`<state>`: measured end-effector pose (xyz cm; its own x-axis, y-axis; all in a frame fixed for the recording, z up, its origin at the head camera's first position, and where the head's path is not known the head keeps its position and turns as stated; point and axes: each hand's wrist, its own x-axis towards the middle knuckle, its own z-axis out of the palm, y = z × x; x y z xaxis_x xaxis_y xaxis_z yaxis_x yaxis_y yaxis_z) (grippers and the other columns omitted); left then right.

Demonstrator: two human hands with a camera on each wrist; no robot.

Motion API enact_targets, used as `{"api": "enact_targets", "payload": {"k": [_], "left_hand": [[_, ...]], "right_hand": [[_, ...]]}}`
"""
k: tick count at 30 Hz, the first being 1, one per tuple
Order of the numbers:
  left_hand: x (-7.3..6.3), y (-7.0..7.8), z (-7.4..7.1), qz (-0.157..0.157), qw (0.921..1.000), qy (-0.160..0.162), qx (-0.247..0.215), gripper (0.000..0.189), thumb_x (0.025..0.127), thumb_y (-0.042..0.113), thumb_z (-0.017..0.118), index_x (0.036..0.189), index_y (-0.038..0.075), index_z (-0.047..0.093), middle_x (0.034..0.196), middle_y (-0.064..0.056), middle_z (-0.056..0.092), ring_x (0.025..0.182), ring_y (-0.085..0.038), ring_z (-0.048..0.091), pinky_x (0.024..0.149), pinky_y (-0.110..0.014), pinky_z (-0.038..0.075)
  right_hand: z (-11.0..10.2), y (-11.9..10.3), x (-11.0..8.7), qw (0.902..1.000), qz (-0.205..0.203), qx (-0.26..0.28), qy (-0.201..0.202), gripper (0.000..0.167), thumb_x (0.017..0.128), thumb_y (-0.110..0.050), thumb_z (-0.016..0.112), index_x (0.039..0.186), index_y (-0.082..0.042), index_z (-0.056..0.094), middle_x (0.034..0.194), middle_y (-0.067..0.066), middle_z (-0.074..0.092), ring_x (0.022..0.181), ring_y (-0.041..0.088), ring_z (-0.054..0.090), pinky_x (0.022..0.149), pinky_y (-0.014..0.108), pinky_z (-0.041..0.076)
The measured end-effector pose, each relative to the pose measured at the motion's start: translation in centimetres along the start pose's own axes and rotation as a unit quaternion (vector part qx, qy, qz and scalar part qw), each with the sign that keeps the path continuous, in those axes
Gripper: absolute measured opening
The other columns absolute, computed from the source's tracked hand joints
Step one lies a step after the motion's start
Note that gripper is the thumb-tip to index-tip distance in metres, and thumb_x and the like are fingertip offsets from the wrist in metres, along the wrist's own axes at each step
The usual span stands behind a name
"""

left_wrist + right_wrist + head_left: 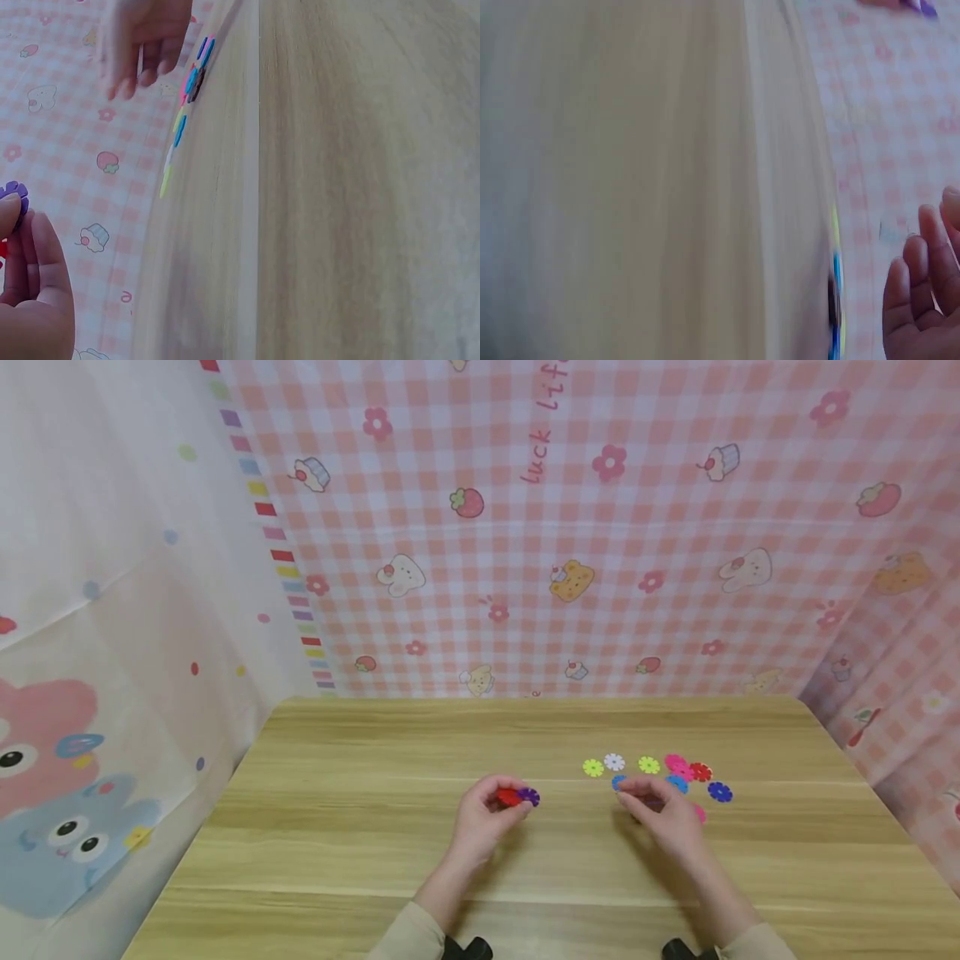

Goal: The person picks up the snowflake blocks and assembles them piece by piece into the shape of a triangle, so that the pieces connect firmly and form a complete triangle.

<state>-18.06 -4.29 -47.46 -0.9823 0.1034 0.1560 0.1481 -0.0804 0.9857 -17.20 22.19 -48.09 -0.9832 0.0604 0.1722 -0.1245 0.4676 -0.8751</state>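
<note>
My left hand [480,818] pinches a red snowflake disc [509,797] and a purple snowflake disc [529,797], which lie edge to edge and look joined. In the left wrist view the purple disc [15,196] shows at the thumb tip, while the thumb and fingers hide much of the red one. Over the loose discs on the right, my right hand [671,814] hovers with relaxed, slightly bent fingers and nothing visible between them. A blue disc [618,782] is right by its fingertips. A pink disc [701,812] is partly covered by that hand.
On the wooden table [337,827] several more notched discs lie scattered: yellow [593,767], white [614,762], red [701,772], dark blue [720,792] and overlapping pink ones [676,763]. A pink checked cloth [525,552] hangs behind the table's far edge.
</note>
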Motion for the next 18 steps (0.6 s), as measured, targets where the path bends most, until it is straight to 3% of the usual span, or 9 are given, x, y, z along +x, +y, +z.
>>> {"api": "enact_targets", "payload": {"k": [6,10,18], "left_hand": [[-0.1,0.3,-0.2,-0.013,0.9997,-0.009,-0.018,0.023,0.079,-0.013,0.072,0.101,-0.012,0.064,0.091,-0.016,0.066,0.073,-0.010,0.058,0.065,-0.018,0.051],[-0.1,0.4,-0.2,-0.018,0.9997,-0.010,-0.017,0.023,0.079,-0.013,0.072,0.101,-0.012,0.064,0.093,-0.014,0.066,0.075,-0.010,0.058,0.066,-0.018,0.052],[-0.1,0.4,-0.5,-0.012,0.9998,-0.012,0.008,0.022,0.080,-0.011,0.073,0.100,-0.010,0.065,0.094,-0.010,0.066,0.078,-0.010,0.059,0.068,-0.018,0.050]], "right_hand": [[-3.8,2.2,0.2,0.9986,-0.008,-0.048,-0.022,0.022,0.093,-0.010,0.070,0.110,0.003,0.068,0.101,0.014,0.070,0.085,0.004,0.060,0.076,0.019,0.050],[-5.8,3.4,0.1,0.9964,0.010,-0.075,-0.037,0.026,0.093,-0.014,0.070,0.112,0.004,0.067,0.104,0.015,0.069,0.086,0.004,0.059,0.075,0.019,0.050],[-8.2,4.8,-0.2,0.9937,0.042,-0.087,-0.056,0.040,0.092,-0.022,0.073,0.120,0.004,0.065,0.112,0.018,0.068,0.089,-0.003,0.058,0.078,0.015,0.047]]}}
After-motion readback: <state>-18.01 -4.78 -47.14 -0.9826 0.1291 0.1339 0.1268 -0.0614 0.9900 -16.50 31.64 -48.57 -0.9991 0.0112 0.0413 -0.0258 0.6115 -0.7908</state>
